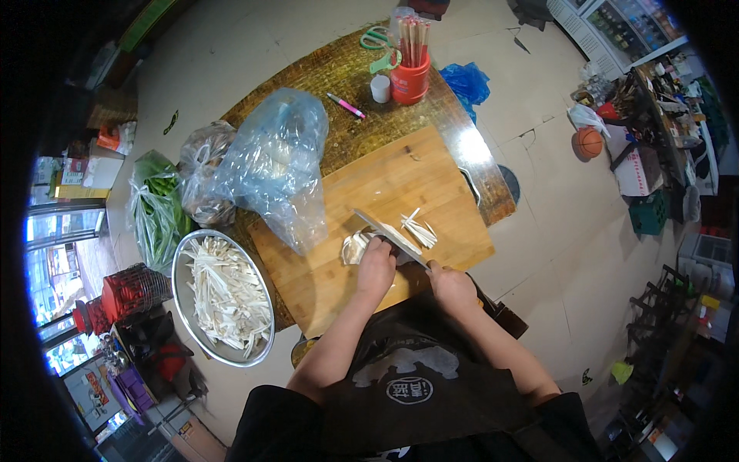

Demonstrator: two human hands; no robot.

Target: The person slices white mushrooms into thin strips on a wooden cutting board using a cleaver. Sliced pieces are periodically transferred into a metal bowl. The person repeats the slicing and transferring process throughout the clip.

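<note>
My right hand (455,287) grips the handle of a kitchen knife, its long blade (388,232) slanting up and left over a bamboo cutting board (398,167). Curled fingers of my left hand (376,265) hold pale slices, which look like king oyster mushroom (352,248), against the board just left of the blade. Part of the slices is hidden by the fingers and the knife. On the blade's right side lies a small pile of thin white strips (421,232). More such strips (228,294) fill a metal basin (178,289) at the left.
On the wooden table (352,136) are a clear plastic bag (277,156), a pink marker (346,105), a white lidded jar (380,88), green-handled scissors (376,38) and a red chopstick holder (410,84). Bags of green vegetables (156,202) and brownish produce (209,173) sit at the left.
</note>
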